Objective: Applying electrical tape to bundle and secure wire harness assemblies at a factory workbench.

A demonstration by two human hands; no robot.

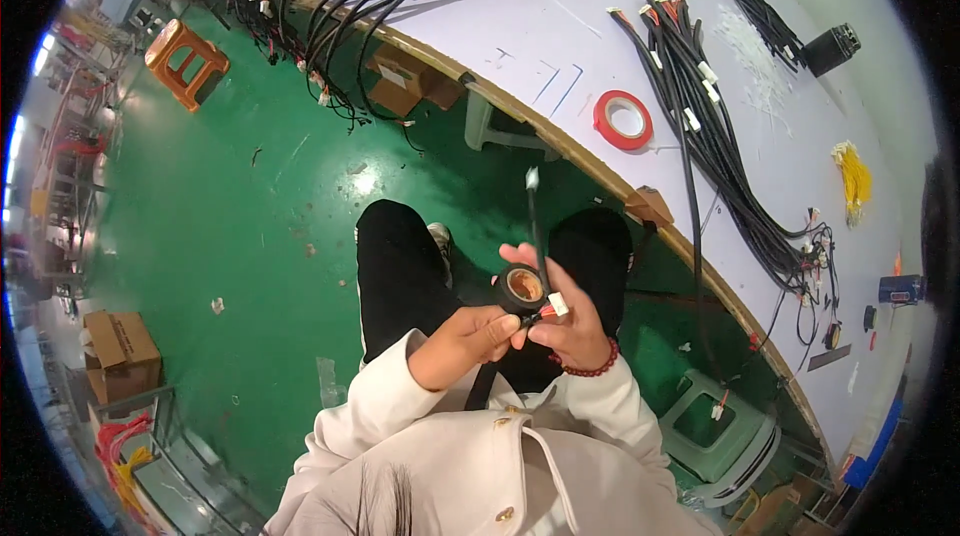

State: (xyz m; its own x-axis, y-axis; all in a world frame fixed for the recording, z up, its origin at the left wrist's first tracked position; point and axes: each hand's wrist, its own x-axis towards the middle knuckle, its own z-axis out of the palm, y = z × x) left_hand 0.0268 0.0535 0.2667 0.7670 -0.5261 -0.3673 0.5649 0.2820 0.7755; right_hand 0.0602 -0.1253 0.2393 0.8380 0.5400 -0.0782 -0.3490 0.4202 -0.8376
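Black cable (537,236) runs away from me, right of tape roll (508,288); left fingers (496,334) pinch its near end, right hand (575,324) holding both.

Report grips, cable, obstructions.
Left grip pinching black cable near white connector. Right grip against cable, closure unclear. Black tape roll beside cable, at both grips. No obstruction seen.

Tape roll (507,290) matt, core (525,284) cardboard-like. Cable (537,221) smooth, plastic-looking; connector (558,304) hard plastic. Floor (250,216) glossy, coated-looking. Tabletop (545,26) smooth; edge (573,150) rough, wood-like. Orange stool (163,48) shiny plastic. Box (125,341) matt cardboard. Jacket (460,476), trousers (393,256) matt cloth.
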